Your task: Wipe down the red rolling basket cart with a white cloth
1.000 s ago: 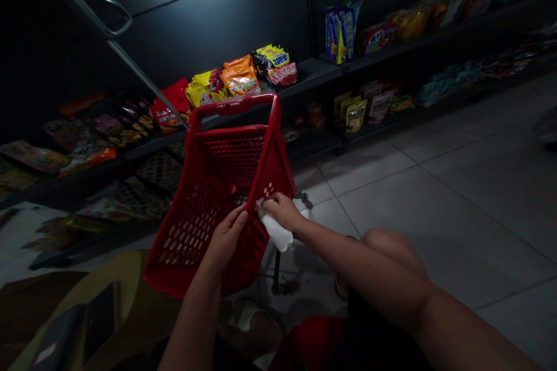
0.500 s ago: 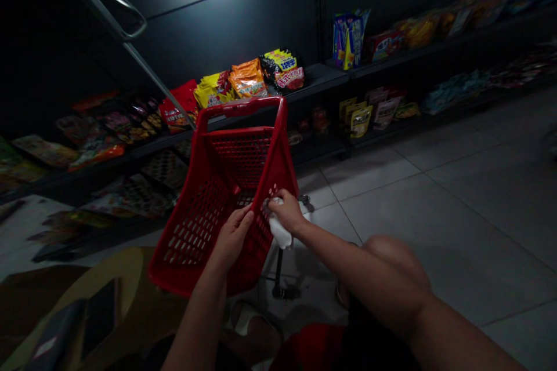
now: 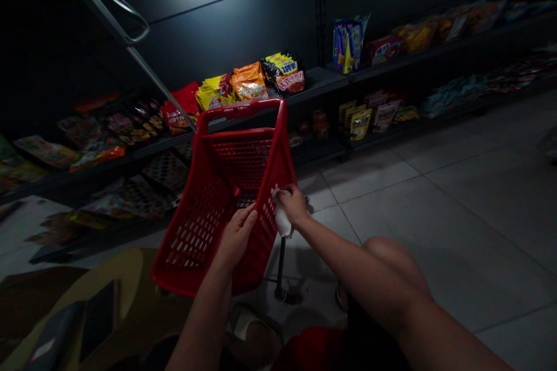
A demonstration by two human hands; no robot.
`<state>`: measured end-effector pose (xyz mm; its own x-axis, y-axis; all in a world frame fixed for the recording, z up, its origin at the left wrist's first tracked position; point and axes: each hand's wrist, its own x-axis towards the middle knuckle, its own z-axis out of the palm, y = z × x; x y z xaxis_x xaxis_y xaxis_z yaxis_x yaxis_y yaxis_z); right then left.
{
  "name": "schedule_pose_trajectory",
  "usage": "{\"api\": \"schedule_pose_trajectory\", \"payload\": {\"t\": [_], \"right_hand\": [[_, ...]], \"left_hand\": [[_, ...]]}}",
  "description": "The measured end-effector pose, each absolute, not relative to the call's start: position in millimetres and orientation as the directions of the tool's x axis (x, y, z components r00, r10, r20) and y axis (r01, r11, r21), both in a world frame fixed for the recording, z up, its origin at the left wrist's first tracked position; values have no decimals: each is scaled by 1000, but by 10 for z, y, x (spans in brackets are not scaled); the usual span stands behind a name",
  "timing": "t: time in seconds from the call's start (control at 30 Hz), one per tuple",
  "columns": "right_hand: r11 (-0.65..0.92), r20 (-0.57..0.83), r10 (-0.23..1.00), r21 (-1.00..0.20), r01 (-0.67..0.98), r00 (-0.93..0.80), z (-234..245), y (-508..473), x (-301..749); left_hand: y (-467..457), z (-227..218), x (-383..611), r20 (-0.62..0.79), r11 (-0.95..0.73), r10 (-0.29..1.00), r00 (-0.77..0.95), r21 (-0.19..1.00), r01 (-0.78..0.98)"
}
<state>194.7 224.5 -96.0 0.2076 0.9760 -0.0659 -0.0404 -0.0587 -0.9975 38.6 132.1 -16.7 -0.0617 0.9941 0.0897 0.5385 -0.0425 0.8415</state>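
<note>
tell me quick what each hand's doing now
Left hand: closed, gripping the red plastic basket.
Right hand: closed on a white cloth, against the basket's side.

Dark metal shelves run along the wall, and the upper shelf carries a row of snack bags in yellow, orange and black near its front edge, with a red bag at the row's left end. Further right on that shelf stands a blue and yellow package. Pale pouches stand on the lower shelf. A chrome rod with a loop slants across the upper left. A thin black stand rises from the grey floor tiles, a sandal lies near the bottom edge, and a tan bag fills the lower left corner.
</note>
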Motion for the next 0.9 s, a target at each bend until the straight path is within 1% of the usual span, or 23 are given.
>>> {"api": "schedule_pose_trajectory", "payload": {"t": [0.07,0.1,0.17,0.27,0.33,0.37,0.4,0.47,0.5,0.53,0.6,0.73,0.83,0.9], "right_hand": [[-100,-116,949,-993,-69,294,-961,2283,1971],[-116,-136,945,-990,-83,299,-966,2289,1971],[-119,-137,969,-988,-96,207,-989,2275,1950],[-60,-59,998,-995,-82,-5,-1054,2235,1920],[-31,-27,998,-997,-76,-53,-1101,2258,1955],[-33,-31,999,-996,-83,-23,-1120,2294,1995],[-47,-52,998,-994,-101,43,-1134,2343,2045],[-99,-135,967,-981,-169,215,-1154,2452,2151],[-127,-184,944,-969,-214,273,-1161,2494,2188],[-151,-225,929,-955,-254,294,-1170,2513,2202],[-180,-261,934,-934,-307,245,-1194,2453,2146],[-191,-227,971,-928,-319,79,-1286,1983,1788],[-182,-178,983,-942,-282,-38,-1344,1710,1621],[-150,-145,989,-962,-228,-41,-1348,1737,1656]], "left_hand": [[1326,-169,394,85,-37,994,-68,849,527],[1329,-174,394,82,-33,994,-71,855,518],[1338,-188,386,71,-25,995,-70,860,510],[1347,-205,365,66,-24,996,-64,857,514],[1346,-206,356,69,-29,996,-59,859,512],[1343,-203,356,67,-26,996,-62,859,511],[1339,-200,359,65,-22,996,-66,859,511],[1333,-195,369,61,-12,995,-78,858,513],[1333,-196,374,59,-8,995,-83,859,512],[1334,-199,378,56,-5,995,-85,862,507],[1345,-212,377,52,-5,995,-82,869,494],[1382,-251,341,65,-14,994,-84,862,507],[1399,-267,309,85,-17,991,-102,844,537],[1401,-265,302,95,-21,990,-105,833,554]]}}
